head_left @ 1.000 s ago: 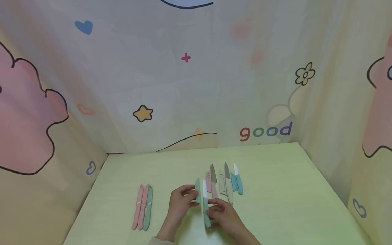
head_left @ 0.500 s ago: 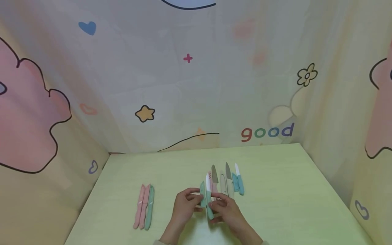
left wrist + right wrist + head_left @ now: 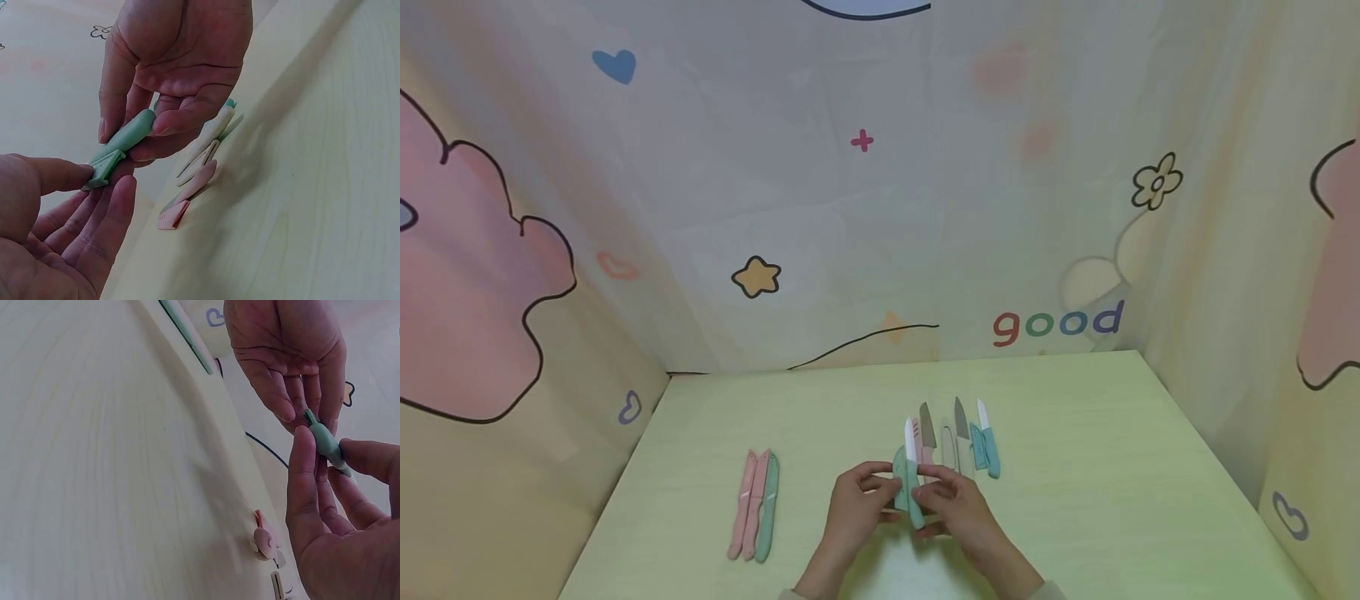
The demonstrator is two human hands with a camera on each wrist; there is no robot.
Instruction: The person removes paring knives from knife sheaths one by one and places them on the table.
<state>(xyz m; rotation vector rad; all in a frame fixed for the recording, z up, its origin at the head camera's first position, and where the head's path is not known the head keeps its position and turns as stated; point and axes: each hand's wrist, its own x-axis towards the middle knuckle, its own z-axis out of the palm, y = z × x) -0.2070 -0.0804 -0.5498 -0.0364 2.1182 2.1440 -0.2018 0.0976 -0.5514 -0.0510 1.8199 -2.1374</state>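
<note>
Fingers of the right hand [image 3: 958,510] pinch the green knife [image 3: 913,477], blade [image 3: 912,442] pointing away, while the left hand [image 3: 852,505] pinches a green cover [image 3: 900,468] just left of the knife, nearly parallel

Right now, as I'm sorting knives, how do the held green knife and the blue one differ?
The green knife is in the right hand; the blue knife lies on the table. The green knife's cover is in the left hand; the blue knife's cover lies beside it. Both have bare white blades.
</note>
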